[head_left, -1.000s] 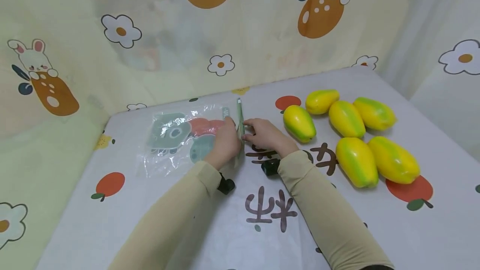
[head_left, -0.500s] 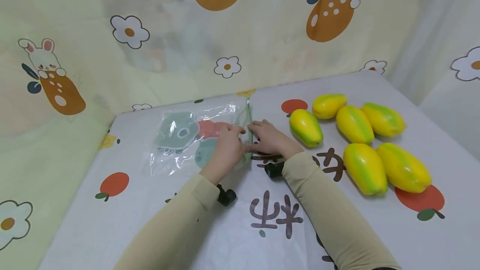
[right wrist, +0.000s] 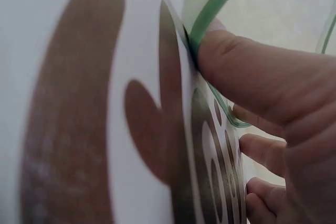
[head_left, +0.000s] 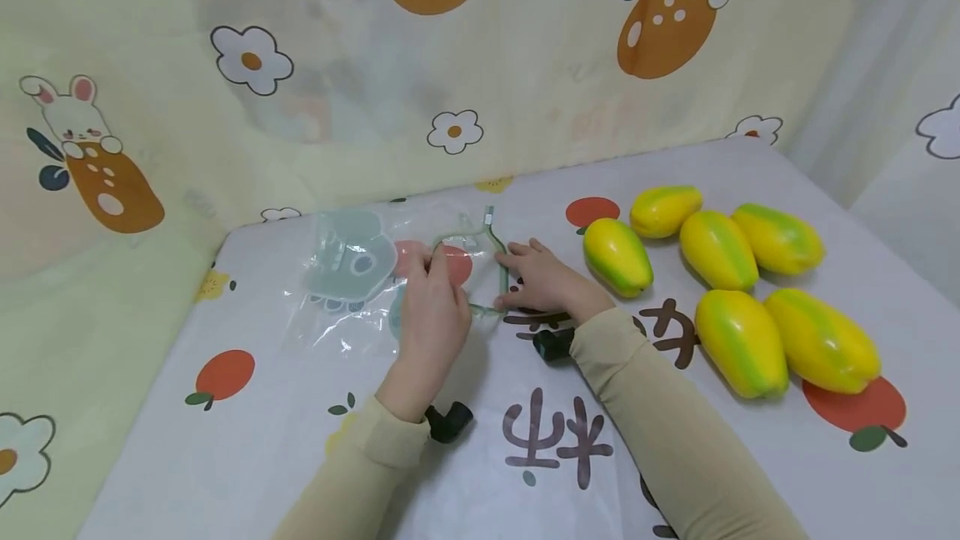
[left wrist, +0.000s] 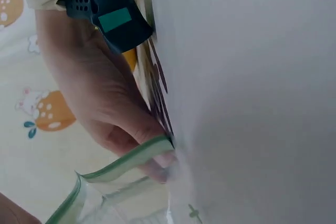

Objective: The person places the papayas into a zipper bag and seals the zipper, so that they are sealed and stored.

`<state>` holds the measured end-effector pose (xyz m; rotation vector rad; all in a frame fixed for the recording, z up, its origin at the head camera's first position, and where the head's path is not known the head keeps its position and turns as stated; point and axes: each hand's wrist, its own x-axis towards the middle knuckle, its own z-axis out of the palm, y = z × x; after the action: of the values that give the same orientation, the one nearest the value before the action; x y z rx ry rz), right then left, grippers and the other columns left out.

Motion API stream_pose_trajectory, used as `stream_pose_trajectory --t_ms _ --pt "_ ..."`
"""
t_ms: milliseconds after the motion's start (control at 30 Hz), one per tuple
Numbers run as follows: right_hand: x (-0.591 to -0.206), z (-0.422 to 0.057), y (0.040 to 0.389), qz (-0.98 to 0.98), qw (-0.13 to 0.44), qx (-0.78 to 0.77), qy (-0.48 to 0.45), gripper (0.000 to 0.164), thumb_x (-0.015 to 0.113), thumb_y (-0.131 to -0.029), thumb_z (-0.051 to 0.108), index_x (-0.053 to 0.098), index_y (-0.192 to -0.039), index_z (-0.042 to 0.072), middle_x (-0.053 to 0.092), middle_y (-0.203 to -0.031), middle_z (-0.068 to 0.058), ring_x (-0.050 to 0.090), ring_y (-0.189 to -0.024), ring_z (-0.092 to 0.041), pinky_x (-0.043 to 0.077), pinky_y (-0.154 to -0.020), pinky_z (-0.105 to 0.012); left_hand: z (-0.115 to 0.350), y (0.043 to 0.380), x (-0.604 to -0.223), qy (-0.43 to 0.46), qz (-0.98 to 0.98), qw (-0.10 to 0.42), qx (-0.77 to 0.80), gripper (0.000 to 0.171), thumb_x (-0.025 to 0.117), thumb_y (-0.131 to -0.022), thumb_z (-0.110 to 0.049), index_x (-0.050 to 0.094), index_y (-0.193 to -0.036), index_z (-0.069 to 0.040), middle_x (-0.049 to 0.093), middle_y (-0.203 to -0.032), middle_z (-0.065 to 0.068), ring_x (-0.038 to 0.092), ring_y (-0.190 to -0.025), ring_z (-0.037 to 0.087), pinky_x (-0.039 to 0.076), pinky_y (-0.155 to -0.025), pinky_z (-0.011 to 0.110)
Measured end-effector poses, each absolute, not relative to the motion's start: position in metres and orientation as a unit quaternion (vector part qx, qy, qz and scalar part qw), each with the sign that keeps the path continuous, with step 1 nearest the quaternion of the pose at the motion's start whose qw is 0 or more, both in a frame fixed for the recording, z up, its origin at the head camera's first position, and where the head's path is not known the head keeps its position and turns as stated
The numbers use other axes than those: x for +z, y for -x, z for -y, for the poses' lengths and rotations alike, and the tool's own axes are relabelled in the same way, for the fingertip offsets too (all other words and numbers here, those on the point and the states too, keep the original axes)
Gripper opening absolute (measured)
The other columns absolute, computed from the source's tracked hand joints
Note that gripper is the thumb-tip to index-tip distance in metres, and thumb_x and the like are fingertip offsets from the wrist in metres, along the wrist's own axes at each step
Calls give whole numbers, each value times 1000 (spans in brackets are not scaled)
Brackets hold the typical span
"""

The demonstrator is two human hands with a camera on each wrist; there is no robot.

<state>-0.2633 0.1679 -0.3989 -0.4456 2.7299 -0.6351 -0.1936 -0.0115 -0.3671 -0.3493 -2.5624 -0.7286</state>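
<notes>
A clear zip bag (head_left: pixel 352 261) with a green-edged mouth and a printed teal and red cartoon lies on the table. Its mouth (head_left: pixel 504 277) gapes towards the right. My left hand (head_left: pixel 431 319) pinches one side of the rim, drawn leftward; its fingertips are partly hidden. On the opposite side of the rim, my right hand (head_left: pixel 543 277) rests with thumb and fingers spread along the green strip. The right wrist view shows the right thumb (right wrist: pixel 236 61) against the green strip (right wrist: pixel 215 6) and the other fingers reaching to the tablecloth.
Several yellow-green papayas (head_left: pixel 738 344) lie grouped to the right of the bag; the nearest papaya (head_left: pixel 618 257) is close to my right hand. A patterned cloth (head_left: pixel 360 123) hangs behind the table. Dark wrist cameras (head_left: pixel 450 422) sit by both cuffs.
The bag's mouth, narrow and nearly flat before, has spread into a wide gap. My left hand has moved left with its side of the rim, while my right hand stays at the other side.
</notes>
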Motion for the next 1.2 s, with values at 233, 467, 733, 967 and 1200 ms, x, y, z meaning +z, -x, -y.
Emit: stream_pose_trajectory --t_ms 233,467,733,967,1200 --pt "-398 -167 263 -951 151 -222 155 80 74 -92 42 40 -157 11 24 -169 -19 10 -157 -48 22 -123 -64 14 199 -376 140 934 219 -246 39 57 -83 15 63 -121 8 50 -117 26 62 -88 39 59 -69 45" --pt "-397 -168 262 -950 143 -226 163 80 75 -92 40 40 -157 8 24 -168 -21 10 -156 -49 20 -123 -64 15 197 -380 129 967 129 -179 36 57 -90 3 60 -125 14 64 -114 33 69 -87 43 60 -72 51" --pt "-398 -167 262 -949 148 -229 159 81 75 -92 41 39 -157 9 23 -168 -21 10 -156 -49 20 -123 -65 11 198 -383 74 982 -29 -172 91 72 -88 -31 25 -153 11 58 -131 31 65 -111 43 58 -91 52" --pt "-397 -167 260 -949 153 -221 164 81 74 -92 41 39 -157 8 22 -168 -22 9 -156 -50 20 -122 -66 14 195 -385 86 991 -53 -92 92 76 -84 -51 40 -145 8 57 -130 28 58 -117 46 55 -94 52" --pt "-397 -167 261 -949 148 -213 178 83 75 -91 42 39 -157 6 22 -168 -25 10 -155 -53 20 -122 -67 16 199 -387 98 990 -70 -78 84 68 -87 -57 45 -153 -12 49 -143 30 50 -129 52 52 -97 61"
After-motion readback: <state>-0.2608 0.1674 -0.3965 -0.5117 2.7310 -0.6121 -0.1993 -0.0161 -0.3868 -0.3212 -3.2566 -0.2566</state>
